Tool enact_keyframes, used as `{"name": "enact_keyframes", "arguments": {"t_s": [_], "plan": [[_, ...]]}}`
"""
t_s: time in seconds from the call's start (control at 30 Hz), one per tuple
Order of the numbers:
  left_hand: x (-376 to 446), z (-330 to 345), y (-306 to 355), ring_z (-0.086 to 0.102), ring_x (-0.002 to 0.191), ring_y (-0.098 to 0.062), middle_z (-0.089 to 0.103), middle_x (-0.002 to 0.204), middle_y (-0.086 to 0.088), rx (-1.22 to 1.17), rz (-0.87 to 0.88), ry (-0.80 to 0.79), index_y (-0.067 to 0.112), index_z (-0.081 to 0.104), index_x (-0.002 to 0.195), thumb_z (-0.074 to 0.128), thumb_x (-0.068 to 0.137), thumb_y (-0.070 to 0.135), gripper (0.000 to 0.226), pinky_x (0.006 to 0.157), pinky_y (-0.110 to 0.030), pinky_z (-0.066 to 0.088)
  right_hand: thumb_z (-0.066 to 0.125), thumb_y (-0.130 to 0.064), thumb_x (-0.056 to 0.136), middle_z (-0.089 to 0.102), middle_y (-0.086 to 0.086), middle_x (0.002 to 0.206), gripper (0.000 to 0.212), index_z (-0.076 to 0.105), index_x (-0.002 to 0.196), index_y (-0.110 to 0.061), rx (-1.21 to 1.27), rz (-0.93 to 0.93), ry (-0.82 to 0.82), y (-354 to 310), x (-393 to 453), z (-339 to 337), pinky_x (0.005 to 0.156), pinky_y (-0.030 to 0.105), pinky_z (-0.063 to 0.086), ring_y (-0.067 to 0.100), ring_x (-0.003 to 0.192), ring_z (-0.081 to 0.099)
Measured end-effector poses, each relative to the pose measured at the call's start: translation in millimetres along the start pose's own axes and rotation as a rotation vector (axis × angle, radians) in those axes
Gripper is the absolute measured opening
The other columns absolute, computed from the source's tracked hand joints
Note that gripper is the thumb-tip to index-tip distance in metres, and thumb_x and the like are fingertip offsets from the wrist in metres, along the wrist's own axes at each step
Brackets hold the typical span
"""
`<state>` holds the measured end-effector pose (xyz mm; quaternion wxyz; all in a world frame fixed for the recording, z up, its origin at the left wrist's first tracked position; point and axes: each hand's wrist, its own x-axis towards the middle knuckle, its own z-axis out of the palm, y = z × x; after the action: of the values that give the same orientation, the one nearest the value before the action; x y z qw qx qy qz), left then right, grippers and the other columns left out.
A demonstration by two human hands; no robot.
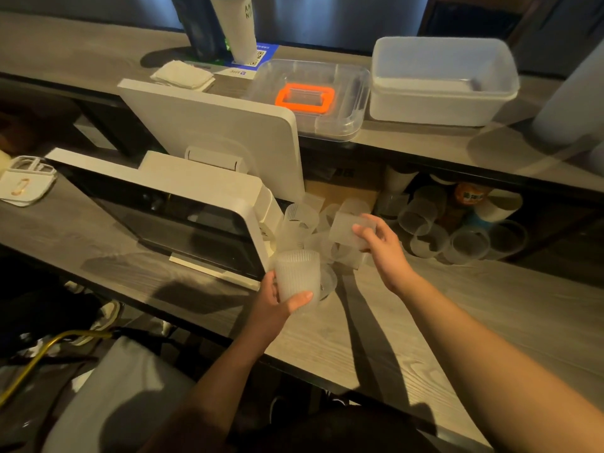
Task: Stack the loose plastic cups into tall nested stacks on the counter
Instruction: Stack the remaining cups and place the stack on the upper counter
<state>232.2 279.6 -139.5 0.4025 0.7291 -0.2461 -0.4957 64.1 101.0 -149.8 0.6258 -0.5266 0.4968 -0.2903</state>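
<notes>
While the left hand (277,302) grips an upright ribbed cup (297,276) beside the register screen (183,217), the right hand (379,243) clasps a tilted cup (344,228) farther from it.

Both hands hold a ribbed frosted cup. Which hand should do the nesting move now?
Right, probably. The right hand holds its ribbed frosted plastic cup raised and free, while the left hand grips an upright ribbed cup, steady enough to receive it.
</notes>
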Motion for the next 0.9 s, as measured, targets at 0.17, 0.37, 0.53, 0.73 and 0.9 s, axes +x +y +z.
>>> {"name": "enact_keyframes", "arguments": {"t_s": [0.17,0.37,0.53,0.73,0.9], "plan": [[6,4,6,0.058,0.119,-0.017,0.057,0.131,0.005,0.012,0.032,-0.041,0.031,0.036,0.144,0.084,0.054,0.057,0.106,0.097,-0.049,0.055,0.065,-0.042,0.092,0.068,-0.004,0.115,0.035,0.056,0.12,-0.025,0.18,0.002,0.109,-11,-10,-11,0.086,0.027,0.054,0.009,0.098,0.069],[10,9,13,0.057,0.118,-0.016,0.055,0.129,0.006,0.049,0.061,-0.069,0.034,0.038,0.135,0.082,0.062,0.048,0.086,0.094,-0.039,0.056,0.061,-0.039,0.097,0.066,0.009,0.125,0.043,0.054,0.136,-0.021,0.505,0.057,0.06,-11,-15,-21,0.097,0.039,0.055,0.026,0.111,0.068],[13,11,15,0.059,0.116,-0.016,0.058,0.127,0.006,0.067,0.086,-0.078,0.038,0.04,0.13,0.082,0.059,0.052,0.084,0.094,-0.041,0.056,0.057,-0.039,0.098,0.056,0.019,0.137,0.052,0.044,0.142,-0.015,0.628,0.141,0.067,-11,-15,-28,0.094,0.039,0.057,0.033,0.121,0.06],[15,12,17,0.06,0.115,-0.016,0.06,0.126,0.006,0.079,0.107,-0.081,0.039,0.042,0.127,0.083,0.064,0.044,0.075,0.094,-0.04,0.056,0.066,-0.031,0.094,0.058,0.018,0.132,0.049,0.043,0.135,-0.014,0.583,0.161,0.103,-15,-19,-33,0.092,0.038,0.058,0.029,0.114,0.066],[11,14,18,0.06,0.112,-0.01,0.059,0.124,0.013,0.114,0.15,-0.095,0.049,0.045,0.114,0.084,0.064,0.042,0.064,0.086,-0.029,0.057,0.062,-0.034,0.097,0.064,0.009,0.128,0.039,0.055,0.132,-0.019,0.473,0.05,0.086,-20,-25,-30,0.09,0.034,0.057,0.021,0.113,0.067]]}}
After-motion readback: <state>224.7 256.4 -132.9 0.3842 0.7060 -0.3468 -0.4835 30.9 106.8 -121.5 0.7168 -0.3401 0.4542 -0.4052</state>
